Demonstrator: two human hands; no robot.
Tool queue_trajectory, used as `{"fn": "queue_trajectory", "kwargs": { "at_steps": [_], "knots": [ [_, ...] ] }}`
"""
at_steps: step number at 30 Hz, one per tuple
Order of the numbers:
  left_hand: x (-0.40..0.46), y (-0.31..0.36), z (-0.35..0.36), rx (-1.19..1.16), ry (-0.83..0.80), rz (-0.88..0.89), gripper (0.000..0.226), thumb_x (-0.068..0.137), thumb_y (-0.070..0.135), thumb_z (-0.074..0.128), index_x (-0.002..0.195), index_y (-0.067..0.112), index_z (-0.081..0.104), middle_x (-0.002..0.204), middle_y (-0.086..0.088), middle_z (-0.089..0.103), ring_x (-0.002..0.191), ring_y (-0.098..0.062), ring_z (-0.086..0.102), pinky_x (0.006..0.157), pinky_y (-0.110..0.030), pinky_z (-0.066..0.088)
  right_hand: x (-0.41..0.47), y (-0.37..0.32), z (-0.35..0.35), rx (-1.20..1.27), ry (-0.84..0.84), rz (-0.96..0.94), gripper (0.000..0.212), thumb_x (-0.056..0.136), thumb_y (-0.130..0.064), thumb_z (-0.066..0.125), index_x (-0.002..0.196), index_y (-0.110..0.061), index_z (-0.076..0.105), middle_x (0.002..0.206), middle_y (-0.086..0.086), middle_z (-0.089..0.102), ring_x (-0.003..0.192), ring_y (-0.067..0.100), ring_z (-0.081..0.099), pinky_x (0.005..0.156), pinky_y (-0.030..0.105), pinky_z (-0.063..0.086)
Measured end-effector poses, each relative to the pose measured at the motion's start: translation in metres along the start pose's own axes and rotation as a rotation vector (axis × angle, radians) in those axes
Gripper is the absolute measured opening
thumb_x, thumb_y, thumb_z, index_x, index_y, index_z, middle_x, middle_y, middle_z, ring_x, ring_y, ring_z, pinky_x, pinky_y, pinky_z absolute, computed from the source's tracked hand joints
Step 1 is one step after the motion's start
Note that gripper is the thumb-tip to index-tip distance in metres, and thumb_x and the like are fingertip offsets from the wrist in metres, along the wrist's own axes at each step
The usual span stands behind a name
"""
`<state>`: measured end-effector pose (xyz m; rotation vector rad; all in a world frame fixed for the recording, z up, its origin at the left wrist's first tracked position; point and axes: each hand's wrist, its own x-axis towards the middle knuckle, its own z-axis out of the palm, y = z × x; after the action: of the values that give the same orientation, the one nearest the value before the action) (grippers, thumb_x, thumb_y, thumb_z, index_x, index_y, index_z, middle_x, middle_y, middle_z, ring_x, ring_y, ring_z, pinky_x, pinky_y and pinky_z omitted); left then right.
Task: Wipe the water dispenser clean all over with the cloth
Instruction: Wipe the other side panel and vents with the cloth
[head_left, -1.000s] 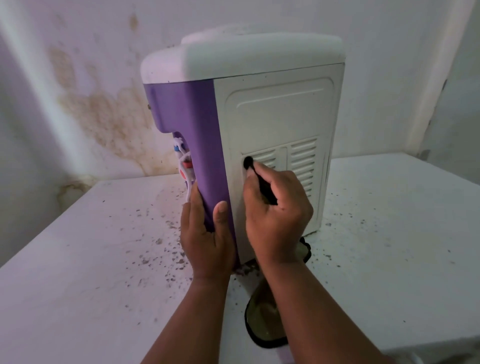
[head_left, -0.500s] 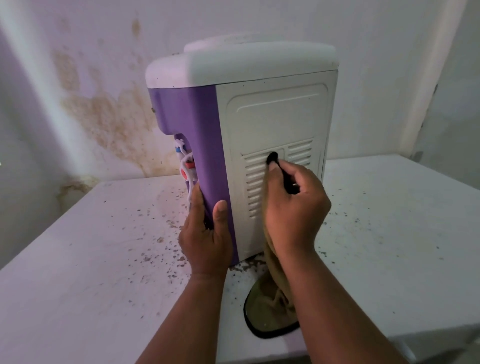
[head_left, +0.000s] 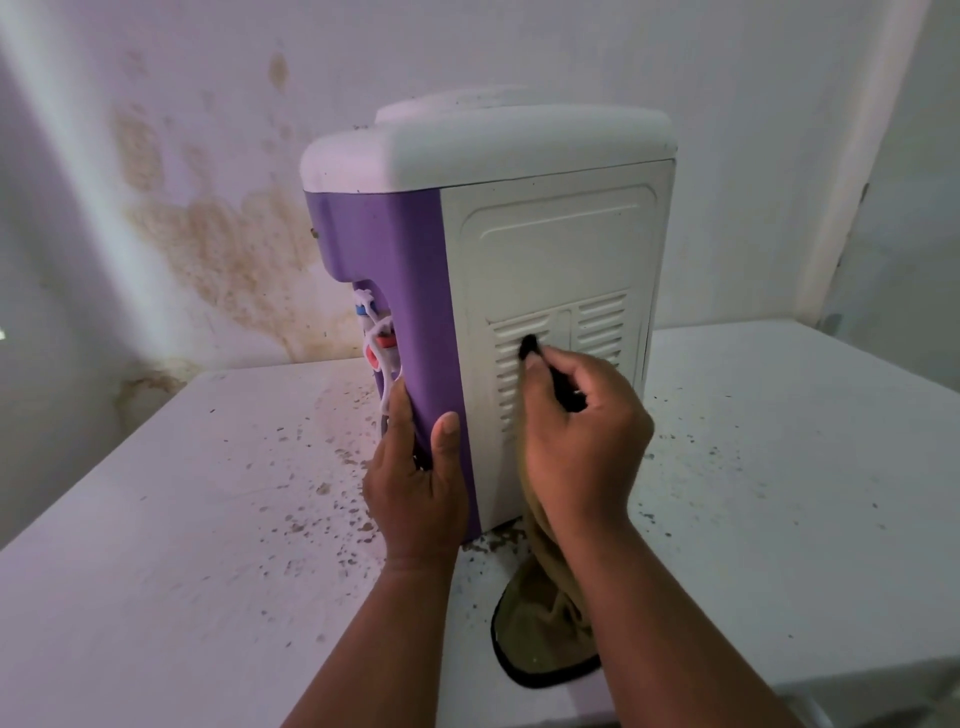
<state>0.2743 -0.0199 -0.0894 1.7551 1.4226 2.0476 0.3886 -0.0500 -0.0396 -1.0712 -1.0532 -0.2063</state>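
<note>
A purple and white water dispenser (head_left: 550, 244) stands on a white table (head_left: 156, 545), its white side panel with vent slats facing me. My left hand (head_left: 415, 478) grips the purple front edge low down, thumb on the side. My right hand (head_left: 582, 436) holds an olive cloth with black trim (head_left: 540, 639). A black corner of the cloth is pressed by my fingertip against the left vent slats. The remainder of the cloth hangs under my wrist down to the table. The taps (head_left: 379, 343) show at the front left.
Dark crumbs and dirt specks are scattered over the table around the dispenser's base. A stained wall (head_left: 218, 249) stands close behind and to the left. The table's near edge runs along the lower right.
My right hand with the cloth corner went right across the vent slats and has come back left to the left set. The left hand keeps its grip.
</note>
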Motion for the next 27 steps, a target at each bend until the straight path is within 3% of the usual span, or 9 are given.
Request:
{"fn": "queue_trajectory", "kwargs": {
  "at_steps": [3,7,12,16,21,25,27],
  "knots": [
    [0.000,0.000,0.000,-0.009,0.005,0.007,0.074,0.102,0.069,0.035,0.154,0.017,0.048,0.110,-0.006,0.076,0.088,-0.023,0.073,0.074,-0.044,0.064,0.000,0.000,0.000,0.009,0.061,0.043,0.016,0.095,-0.015,0.072,0.108,-0.007,0.075,0.098,0.000,0.075,0.091,0.004,0.071,0.077,0.022,0.060],
    [0.000,0.000,0.000,-0.018,0.002,0.001,0.076,0.102,0.071,0.034,0.154,0.018,0.047,0.112,-0.008,0.076,0.089,-0.025,0.074,0.074,-0.045,0.063,-0.011,-0.004,0.002,0.010,-0.068,-0.063,0.012,0.096,-0.015,0.072,0.105,-0.006,0.075,0.096,-0.001,0.075,0.090,0.003,0.069,0.078,0.016,0.057],
    [0.000,0.003,-0.001,-0.014,0.004,0.008,0.078,0.102,0.071,0.033,0.152,0.013,0.050,0.112,-0.009,0.076,0.089,-0.023,0.073,0.075,-0.039,0.063,-0.009,0.005,-0.004,0.013,0.004,0.082,0.015,0.097,-0.017,0.069,0.107,-0.008,0.073,0.097,-0.002,0.074,0.091,0.002,0.069,0.078,0.021,0.060],
    [0.000,0.002,-0.001,-0.023,0.007,0.007,0.076,0.102,0.071,0.033,0.153,0.016,0.048,0.114,-0.009,0.076,0.091,-0.024,0.073,0.077,-0.041,0.063,-0.019,0.000,-0.002,-0.022,-0.097,-0.025,0.012,0.097,-0.017,0.069,0.104,-0.008,0.072,0.094,-0.002,0.073,0.088,0.004,0.068,0.077,0.016,0.056],
    [0.000,0.001,-0.001,-0.039,0.002,-0.007,0.075,0.101,0.071,0.034,0.154,0.019,0.046,0.119,-0.008,0.075,0.095,-0.024,0.073,0.079,-0.044,0.064,-0.011,0.008,-0.007,-0.014,0.027,0.124,0.013,0.097,-0.017,0.069,0.106,-0.009,0.074,0.095,-0.003,0.075,0.087,0.002,0.069,0.076,0.019,0.059],
    [-0.001,0.002,0.001,-0.022,0.021,0.005,0.076,0.101,0.071,0.034,0.154,0.018,0.047,0.116,-0.007,0.076,0.093,-0.018,0.072,0.081,-0.033,0.060,-0.020,0.002,-0.007,-0.039,-0.130,-0.020,0.011,0.096,-0.015,0.071,0.104,-0.008,0.074,0.093,-0.002,0.074,0.086,0.003,0.069,0.076,0.016,0.056],
    [-0.001,0.001,0.001,-0.023,0.019,0.007,0.076,0.101,0.071,0.034,0.154,0.018,0.047,0.119,-0.007,0.075,0.095,-0.016,0.071,0.082,-0.032,0.060,-0.019,0.004,-0.009,-0.040,-0.125,-0.004,0.012,0.096,-0.017,0.072,0.104,-0.009,0.075,0.093,-0.003,0.074,0.087,0.002,0.069,0.076,0.015,0.056]
  ]
}}
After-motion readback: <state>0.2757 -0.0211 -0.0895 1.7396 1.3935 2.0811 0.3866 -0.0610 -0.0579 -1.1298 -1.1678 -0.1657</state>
